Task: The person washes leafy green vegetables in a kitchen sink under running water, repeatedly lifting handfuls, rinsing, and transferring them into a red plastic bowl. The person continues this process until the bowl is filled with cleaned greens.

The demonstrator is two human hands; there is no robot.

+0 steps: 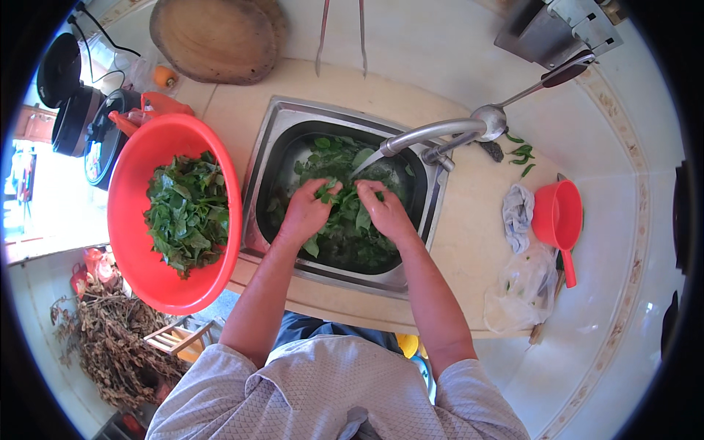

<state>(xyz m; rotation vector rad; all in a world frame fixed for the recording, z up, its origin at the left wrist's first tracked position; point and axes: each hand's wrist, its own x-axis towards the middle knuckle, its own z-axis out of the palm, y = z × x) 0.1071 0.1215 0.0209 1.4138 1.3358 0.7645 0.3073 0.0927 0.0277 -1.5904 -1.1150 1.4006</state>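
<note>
Water runs from a curved metal faucet [434,132] into a stainless steel sink [352,283] that holds water and many leafy greens [352,247]. My left hand [309,209] is over the middle of the sink, its fingers closed on some of the leaves. Close beside it, just below the stream, my right hand [385,212] also grips leafy stems. Greens hang and float between and below both hands. Left of the sink, a large red plastic basin [129,220] holds a heap of leafy greens [187,212].
Round wooden cutting boards [214,38] lean at the back left. A metal ladle [489,118] is behind the faucet. Green chilies [521,153], a grey cloth [517,217], a red plastic dipper [558,214] and a clear plastic bag [522,291] are on the right counter.
</note>
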